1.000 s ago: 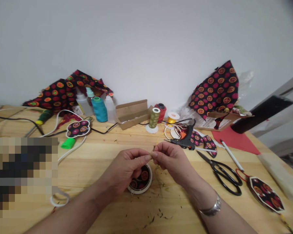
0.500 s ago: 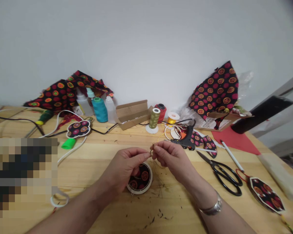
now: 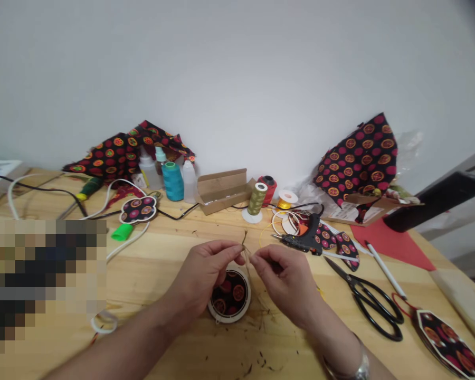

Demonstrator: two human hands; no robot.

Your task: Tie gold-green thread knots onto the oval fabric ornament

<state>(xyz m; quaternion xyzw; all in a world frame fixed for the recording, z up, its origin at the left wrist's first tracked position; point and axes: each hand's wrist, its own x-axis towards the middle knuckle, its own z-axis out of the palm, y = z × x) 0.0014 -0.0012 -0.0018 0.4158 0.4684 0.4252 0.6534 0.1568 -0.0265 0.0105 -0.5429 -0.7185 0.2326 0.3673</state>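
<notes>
At near centre of the pale wooden worktop [image 3: 162, 253], left hand [image 3: 206, 274] and right hand [image 3: 287, 279] meet fingertip to fingertip. Both grips are pinched on a thin olive-brown cord [image 3: 244, 241]. A short end sticks up above the left thumb; the rest is hidden between the fingers. Can't tell if it's a knot or a loop.

Directly below, on the worktop: round black fabric-covered disc with red-orange dots and a white rim [image 3: 233, 300], its left part covered by the left hand. Whether the cord joins it is unclear. Loose thread scraps lie around it.

Right of the hands: black-handled scissors [image 3: 354, 281], flat, blades pointing far-left. Beyond the right hand: black glue gun [image 3: 306, 237] and an upright olive-green thread spool [image 3: 256, 198].

Near-right corner: octagonal patterned fabric piece [image 3: 449, 345], cut off by the frame edge. Left: pixelated block [image 3: 43, 285] masks that part of the worktop.
</notes>
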